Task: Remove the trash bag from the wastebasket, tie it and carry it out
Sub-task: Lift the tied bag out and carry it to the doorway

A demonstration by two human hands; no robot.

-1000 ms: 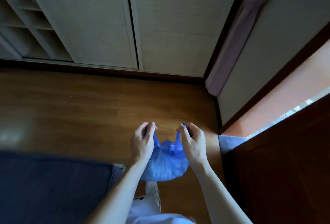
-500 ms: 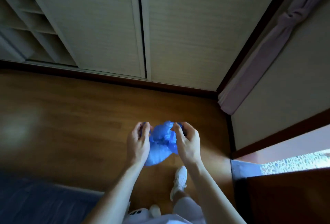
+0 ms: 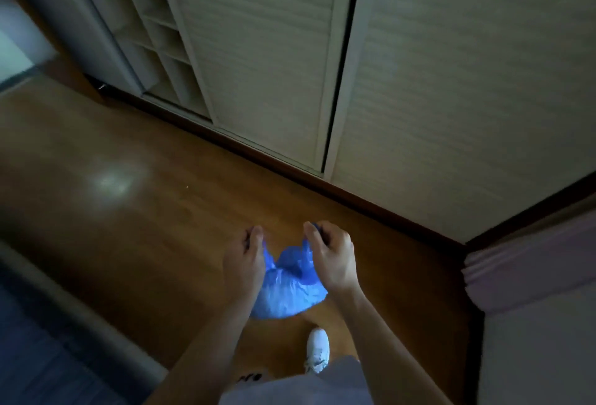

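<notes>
A small blue plastic trash bag [image 3: 285, 291] hangs in the air between my two hands, above the wooden floor. My left hand [image 3: 245, 259] pinches the bag's left top corner between thumb and fingers. My right hand [image 3: 332, 254] grips the right top corner, with a bit of blue plastic showing at its fingertips. The two corners are held apart and the bag's body sags below them. No wastebasket is in view.
Pale sliding closet doors [image 3: 451, 82] stand ahead, with open shelves [image 3: 154, 46] to the left. A dark blue bed or mattress edge [image 3: 48, 340] lies lower left. A folded pale curtain [image 3: 529, 262] hangs at right. My white shoe [image 3: 317, 350] is on the wooden floor [image 3: 129, 211].
My hands had bunched the bag together half a second ago; now they are spread again with the corners apart. The view has swung left and moved along the closet.
</notes>
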